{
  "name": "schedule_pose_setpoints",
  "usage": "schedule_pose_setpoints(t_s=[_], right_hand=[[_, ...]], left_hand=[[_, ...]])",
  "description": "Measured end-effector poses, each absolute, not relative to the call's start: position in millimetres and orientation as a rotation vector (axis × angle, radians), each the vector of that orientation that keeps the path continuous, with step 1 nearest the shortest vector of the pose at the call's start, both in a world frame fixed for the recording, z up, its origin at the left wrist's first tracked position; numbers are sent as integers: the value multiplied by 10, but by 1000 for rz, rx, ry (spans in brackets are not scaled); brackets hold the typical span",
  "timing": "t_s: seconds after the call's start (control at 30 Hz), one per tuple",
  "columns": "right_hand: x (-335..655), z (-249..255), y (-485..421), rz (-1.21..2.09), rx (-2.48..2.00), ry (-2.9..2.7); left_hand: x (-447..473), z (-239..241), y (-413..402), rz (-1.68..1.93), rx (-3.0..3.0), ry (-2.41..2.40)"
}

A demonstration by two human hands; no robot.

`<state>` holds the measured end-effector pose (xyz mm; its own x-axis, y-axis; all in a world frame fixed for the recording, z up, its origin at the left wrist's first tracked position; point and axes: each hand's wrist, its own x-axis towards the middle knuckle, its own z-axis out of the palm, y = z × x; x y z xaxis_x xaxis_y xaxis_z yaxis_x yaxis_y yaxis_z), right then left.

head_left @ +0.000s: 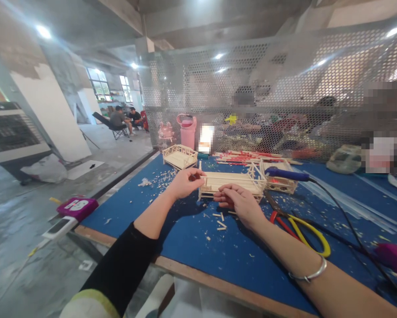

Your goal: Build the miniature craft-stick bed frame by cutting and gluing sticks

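Observation:
A small bed-like model of pale wooden sticks (230, 179), with railings and corner posts, stands on the blue table. At its left end, my left hand (185, 182) closes thumb and fingers on the end of the front rail. My right hand (240, 202) is in front of the model's near side, fingers curled together. Whatever they pinch, if anything, is too small to make out. Short cut stick pieces (221, 223) lie on the table just below the right hand.
A similar model (180, 157) stands back left, another (281, 179) to the right with a blue-handled glue gun (286, 174). Red-and-yellow-handled cutters (298, 227), clear glue sticks (354, 201) and red-tipped sticks (238, 157) lie about. A perforated screen (284, 88) rises behind; people sit beyond.

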<state>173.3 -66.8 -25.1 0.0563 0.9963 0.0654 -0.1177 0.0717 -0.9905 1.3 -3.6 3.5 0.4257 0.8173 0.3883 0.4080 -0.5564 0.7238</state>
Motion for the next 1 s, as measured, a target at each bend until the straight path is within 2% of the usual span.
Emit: schedule_pose_setpoints(t_s=[0.13, 0.23, 0.47, 1.0], right_hand=[[1719, -182, -692, 1303, -981, -1022], [1714, -142, -696, 1373, -966, -969], [1616, -167, -562, 1241, -1171, -900], [1456, -262, -450, 1099, -1107, -894]], left_hand=[[-25, 53, -25, 1079, 2471, 994], [-22, 26, 2, 1003, 2640, 973], [48, 1, 53, 914, 2698, 945], [67, -5, 94, 952, 2691, 880]])
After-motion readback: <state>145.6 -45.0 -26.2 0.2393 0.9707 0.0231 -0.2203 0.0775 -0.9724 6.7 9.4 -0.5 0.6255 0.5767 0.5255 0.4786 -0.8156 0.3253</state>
